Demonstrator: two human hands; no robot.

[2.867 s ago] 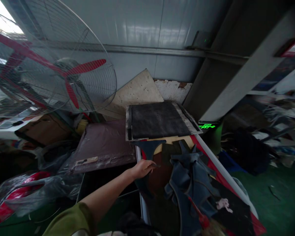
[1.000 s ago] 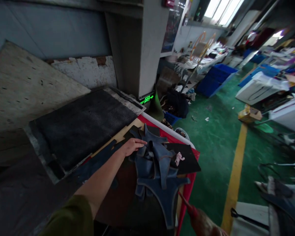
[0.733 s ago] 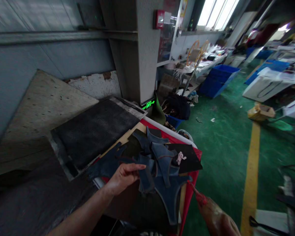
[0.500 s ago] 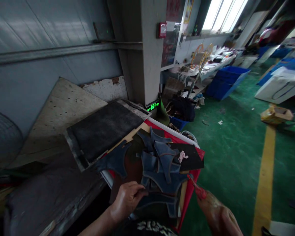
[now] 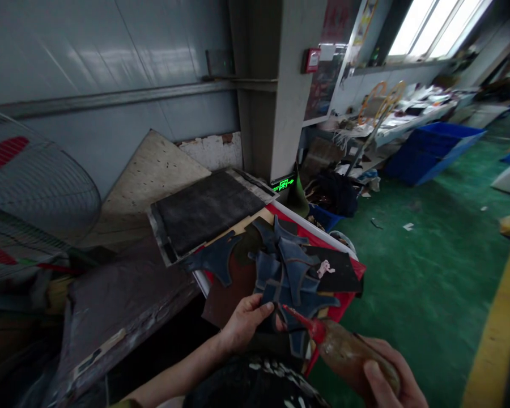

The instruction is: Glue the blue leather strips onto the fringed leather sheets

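Several dark blue cut pieces (image 5: 295,260) lie overlapping on a red-covered table (image 5: 357,272). My left hand (image 5: 247,320) pinches one blue piece (image 5: 271,292) between thumb and fingers, above the near part of the pile. A brownish squeeze bottle (image 5: 348,351) with a red nozzle is gripped in my right hand (image 5: 391,371) at the lower right. Its tip points left, close to the held piece; whether it touches cannot be made out. A crumpled pink scrap (image 5: 325,268) rests on a black sheet (image 5: 344,271) at the table's right side.
A black framed board (image 5: 208,209) adjoins the table's far left. The left side has a wire fan (image 5: 38,192) and a dark covered surface (image 5: 123,294). Beyond the table are a column (image 5: 295,102), a blue bin (image 5: 433,153) and a cluttered bench (image 5: 420,110).
The view has swung left. My left hand has moved up toward the pile and now shows a blue piece in its fingers. The bottle has come closer to the left hand, its nozzle pointing left.
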